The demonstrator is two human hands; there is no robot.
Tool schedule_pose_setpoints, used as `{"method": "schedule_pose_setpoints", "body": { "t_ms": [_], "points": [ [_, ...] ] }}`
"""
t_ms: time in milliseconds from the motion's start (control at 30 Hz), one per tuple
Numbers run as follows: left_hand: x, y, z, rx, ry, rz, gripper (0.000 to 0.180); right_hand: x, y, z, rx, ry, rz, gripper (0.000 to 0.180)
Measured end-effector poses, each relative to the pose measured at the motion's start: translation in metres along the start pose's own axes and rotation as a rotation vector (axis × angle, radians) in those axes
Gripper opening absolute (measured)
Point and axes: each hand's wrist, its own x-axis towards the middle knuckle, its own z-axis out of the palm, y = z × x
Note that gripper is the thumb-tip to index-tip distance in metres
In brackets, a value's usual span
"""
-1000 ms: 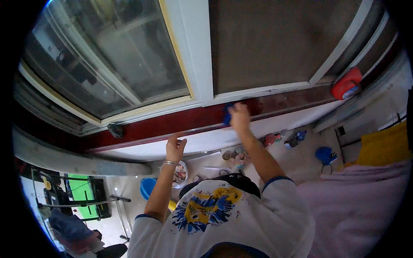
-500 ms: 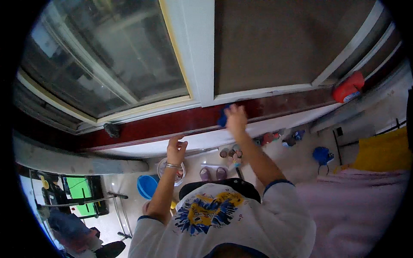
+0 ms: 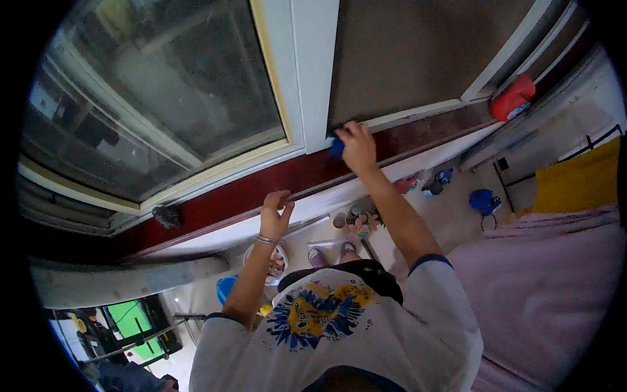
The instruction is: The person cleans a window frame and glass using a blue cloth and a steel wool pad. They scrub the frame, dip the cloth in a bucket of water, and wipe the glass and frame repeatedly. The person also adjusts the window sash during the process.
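Note:
A dark red window sill [image 3: 261,184] runs across in front of me beneath the white window frame [image 3: 316,72]. My right hand [image 3: 359,149] is closed on a blue cloth [image 3: 336,147], pressing it where the sill meets the foot of the frame; its fingers hide part of the cloth. At the sill's front edge, my left hand [image 3: 276,212] holds nothing, its thumb apart from the bent fingers. A dark grey scouring pad [image 3: 166,216] lies on the sill to the left. On the sill's right end rests a red bottle [image 3: 513,99].
Below the sill stand a white bucket [image 3: 277,265] with things in it, a blue basin [image 3: 225,288] and a flower pot [image 3: 363,221]. A pink bedspread [image 3: 542,287] spreads at the right. Metal rails [image 3: 140,341] cross the lower left.
My right hand and the blue cloth have slid back across the sill to the window frame's foot. My left hand has shifted slightly right and up. The whole view has tilted.

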Motion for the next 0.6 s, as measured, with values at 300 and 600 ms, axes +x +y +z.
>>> {"method": "schedule_pose_setpoints", "body": {
  "t_ms": [300,600],
  "points": [
    [0.017,0.013,-0.01,0.022,0.032,0.126,0.026,-0.014,-0.026,0.017,0.159,0.07,0.066,0.038],
    [0.033,0.038,-0.006,0.066,0.062,0.127,0.027,-0.013,0.11,-0.028,-0.217,0.124,0.258,0.039]
  ]
}}
